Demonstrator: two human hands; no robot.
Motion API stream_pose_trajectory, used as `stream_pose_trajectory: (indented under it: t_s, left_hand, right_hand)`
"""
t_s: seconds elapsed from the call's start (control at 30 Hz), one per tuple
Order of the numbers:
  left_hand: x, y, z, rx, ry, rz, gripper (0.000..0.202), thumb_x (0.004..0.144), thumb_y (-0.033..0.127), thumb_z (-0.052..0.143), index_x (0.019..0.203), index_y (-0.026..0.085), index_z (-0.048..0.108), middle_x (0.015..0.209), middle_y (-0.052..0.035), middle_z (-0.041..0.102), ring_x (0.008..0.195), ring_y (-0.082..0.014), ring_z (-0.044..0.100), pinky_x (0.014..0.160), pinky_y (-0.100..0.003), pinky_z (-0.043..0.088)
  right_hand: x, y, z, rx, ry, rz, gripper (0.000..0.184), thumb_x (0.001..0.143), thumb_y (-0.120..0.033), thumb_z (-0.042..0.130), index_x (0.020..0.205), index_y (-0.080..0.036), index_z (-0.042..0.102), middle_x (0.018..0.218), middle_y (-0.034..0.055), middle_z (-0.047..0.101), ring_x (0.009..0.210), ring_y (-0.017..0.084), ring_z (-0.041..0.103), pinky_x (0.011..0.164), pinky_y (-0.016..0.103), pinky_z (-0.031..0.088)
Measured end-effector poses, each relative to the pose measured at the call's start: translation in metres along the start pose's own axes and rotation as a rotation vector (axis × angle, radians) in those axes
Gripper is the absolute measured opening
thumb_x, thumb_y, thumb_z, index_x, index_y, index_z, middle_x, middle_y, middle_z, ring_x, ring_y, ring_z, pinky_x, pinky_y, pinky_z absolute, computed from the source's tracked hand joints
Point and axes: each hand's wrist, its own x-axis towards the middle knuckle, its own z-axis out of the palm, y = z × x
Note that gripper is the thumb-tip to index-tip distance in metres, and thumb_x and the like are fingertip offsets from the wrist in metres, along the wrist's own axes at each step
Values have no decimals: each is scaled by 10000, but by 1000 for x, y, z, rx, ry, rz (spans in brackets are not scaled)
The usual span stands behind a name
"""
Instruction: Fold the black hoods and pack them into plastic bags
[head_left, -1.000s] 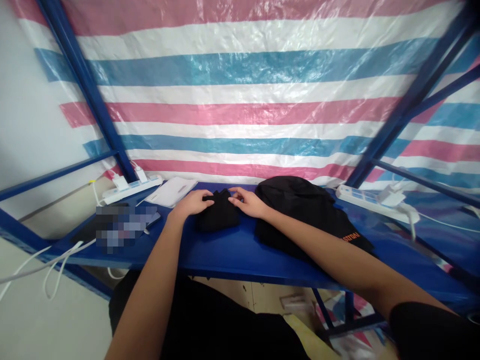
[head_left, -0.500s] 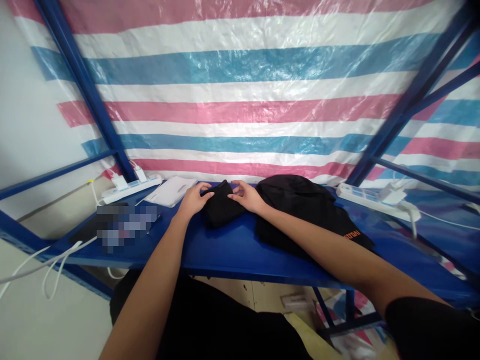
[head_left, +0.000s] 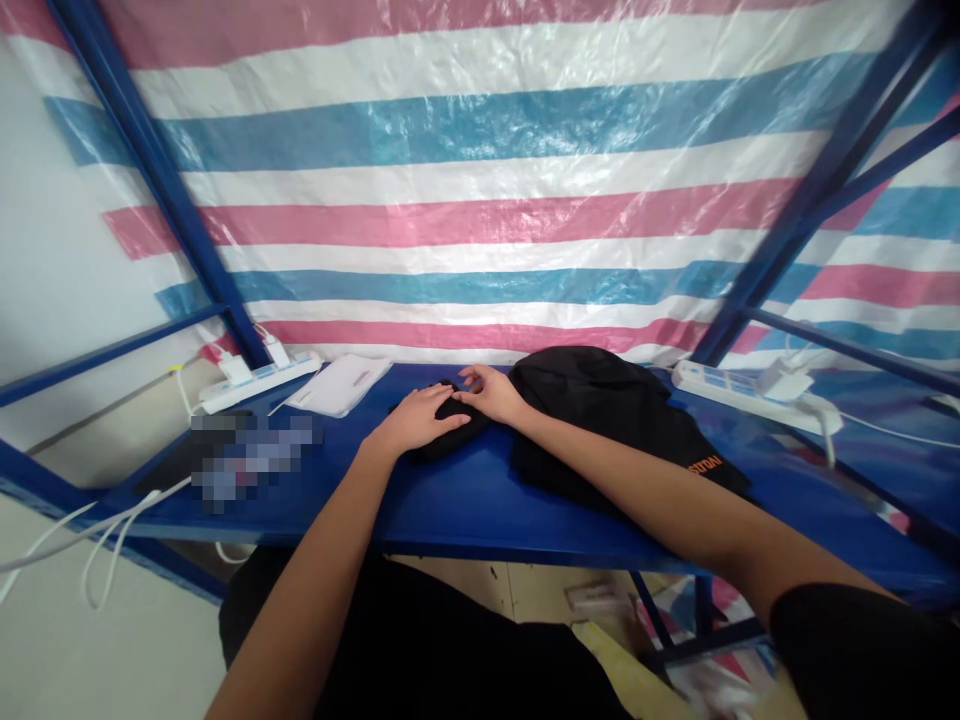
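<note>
On the blue tabletop (head_left: pixel 450 510) lies a small bundle of folded black cloth (head_left: pixel 450 443), partly covered by my hands. My left hand (head_left: pixel 420 415) rests flat across its top, palm down with the fingers stretched out and the thumb apart. At the bundle's upper right edge is my right hand (head_left: pixel 491 393), its fingers loosely bent and a gap between them and the thumb. I see nothing gripped in it. Beyond my right wrist sits a larger black garment (head_left: pixel 592 390) with orange lettering, loosely heaped, and my right forearm passes over it.
White power strips with plugs stand at the left (head_left: pixel 259 383) and right (head_left: pixel 750 398). White papers (head_left: pixel 341 385) and a blurred-out item (head_left: pixel 255 460) lie left, with white cables (head_left: pixel 112 525) at that edge. Blue metal posts and a striped plastic sheet (head_left: pixel 480 220) close off the back.
My left hand has gone from curling around the bundle's left side to lying flat on top, and the bundle looks lower. My right hand has stayed nearly in place.
</note>
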Motion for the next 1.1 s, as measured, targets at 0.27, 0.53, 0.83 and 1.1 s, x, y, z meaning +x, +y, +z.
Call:
stream_pose_trajectory:
  t_s: [0.27,0.53,0.83,1.1]
  left_hand:
    - [0,-6,-6,-27,-32,-14,966,965,798,576,1725,217,441,1804,-125,346,1700,-346,278,1383,-485,212]
    - [-10,-13,-23,-297,-68,-84,853,955,751,653,1684,330,515,1809,-30,331,1708,-329,255,1391,-489,212]
    - [-12,0,-17,-1056,100,-50,850,919,878,642,1449,221,735,1381,-174,779,1404,-382,677,1201,-545,537]
    - [-10,1,-13,-1116,74,-199,661,862,501,905,1426,205,729,1405,-156,774,1310,-368,741,1153,-520,584]
  right_hand:
    - [-29,-41,-38,-43,-288,-712,472,918,-559,855,1233,-229,736,1184,106,753,1133,287,717,1042,435,592]
    - [-38,-40,-46,-161,-381,-648,475,974,-321,744,1438,-238,686,1348,142,755,1247,311,728,1091,467,593]
    - [-15,-37,-37,258,165,-62,386,914,-456,801,1222,-226,764,976,46,764,865,227,717,815,368,630]
    - [-9,-21,-34,558,-64,214,676,895,-587,864,1430,-237,647,1117,78,762,886,228,756,664,313,634]
